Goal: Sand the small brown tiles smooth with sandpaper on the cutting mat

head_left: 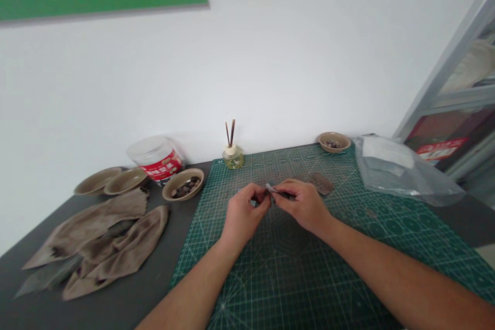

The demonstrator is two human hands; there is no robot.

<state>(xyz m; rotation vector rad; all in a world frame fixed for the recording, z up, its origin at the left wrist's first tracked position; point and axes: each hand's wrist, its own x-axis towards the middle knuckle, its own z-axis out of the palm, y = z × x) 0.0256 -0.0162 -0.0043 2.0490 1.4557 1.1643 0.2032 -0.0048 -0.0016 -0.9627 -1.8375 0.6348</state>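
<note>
Over the middle of a green cutting mat [232, 247], my two hands meet at the fingertips. My left hand [245, 211] is closed in a pinch around a small dark piece, mostly hidden by the fingers. Between the hands a thin pale-grey strip [269, 187] pokes up; my right hand [299, 202] is closed on it, with a dark edge under the fingers. What the strip is made of cannot be made out. Just beyond my right hand, a patch of brownish dust or a thin brown sheet [322, 183] lies on the mat.
A bowl of dark and brown small pieces [184, 196] stands left of the mat, near a red-labelled tub [157, 157], more bowls [127, 180] and brown cloths [116, 252]. Behind are a reed diffuser [232, 157] and another bowl [334, 148]. A plastic bag [402, 170] lies right.
</note>
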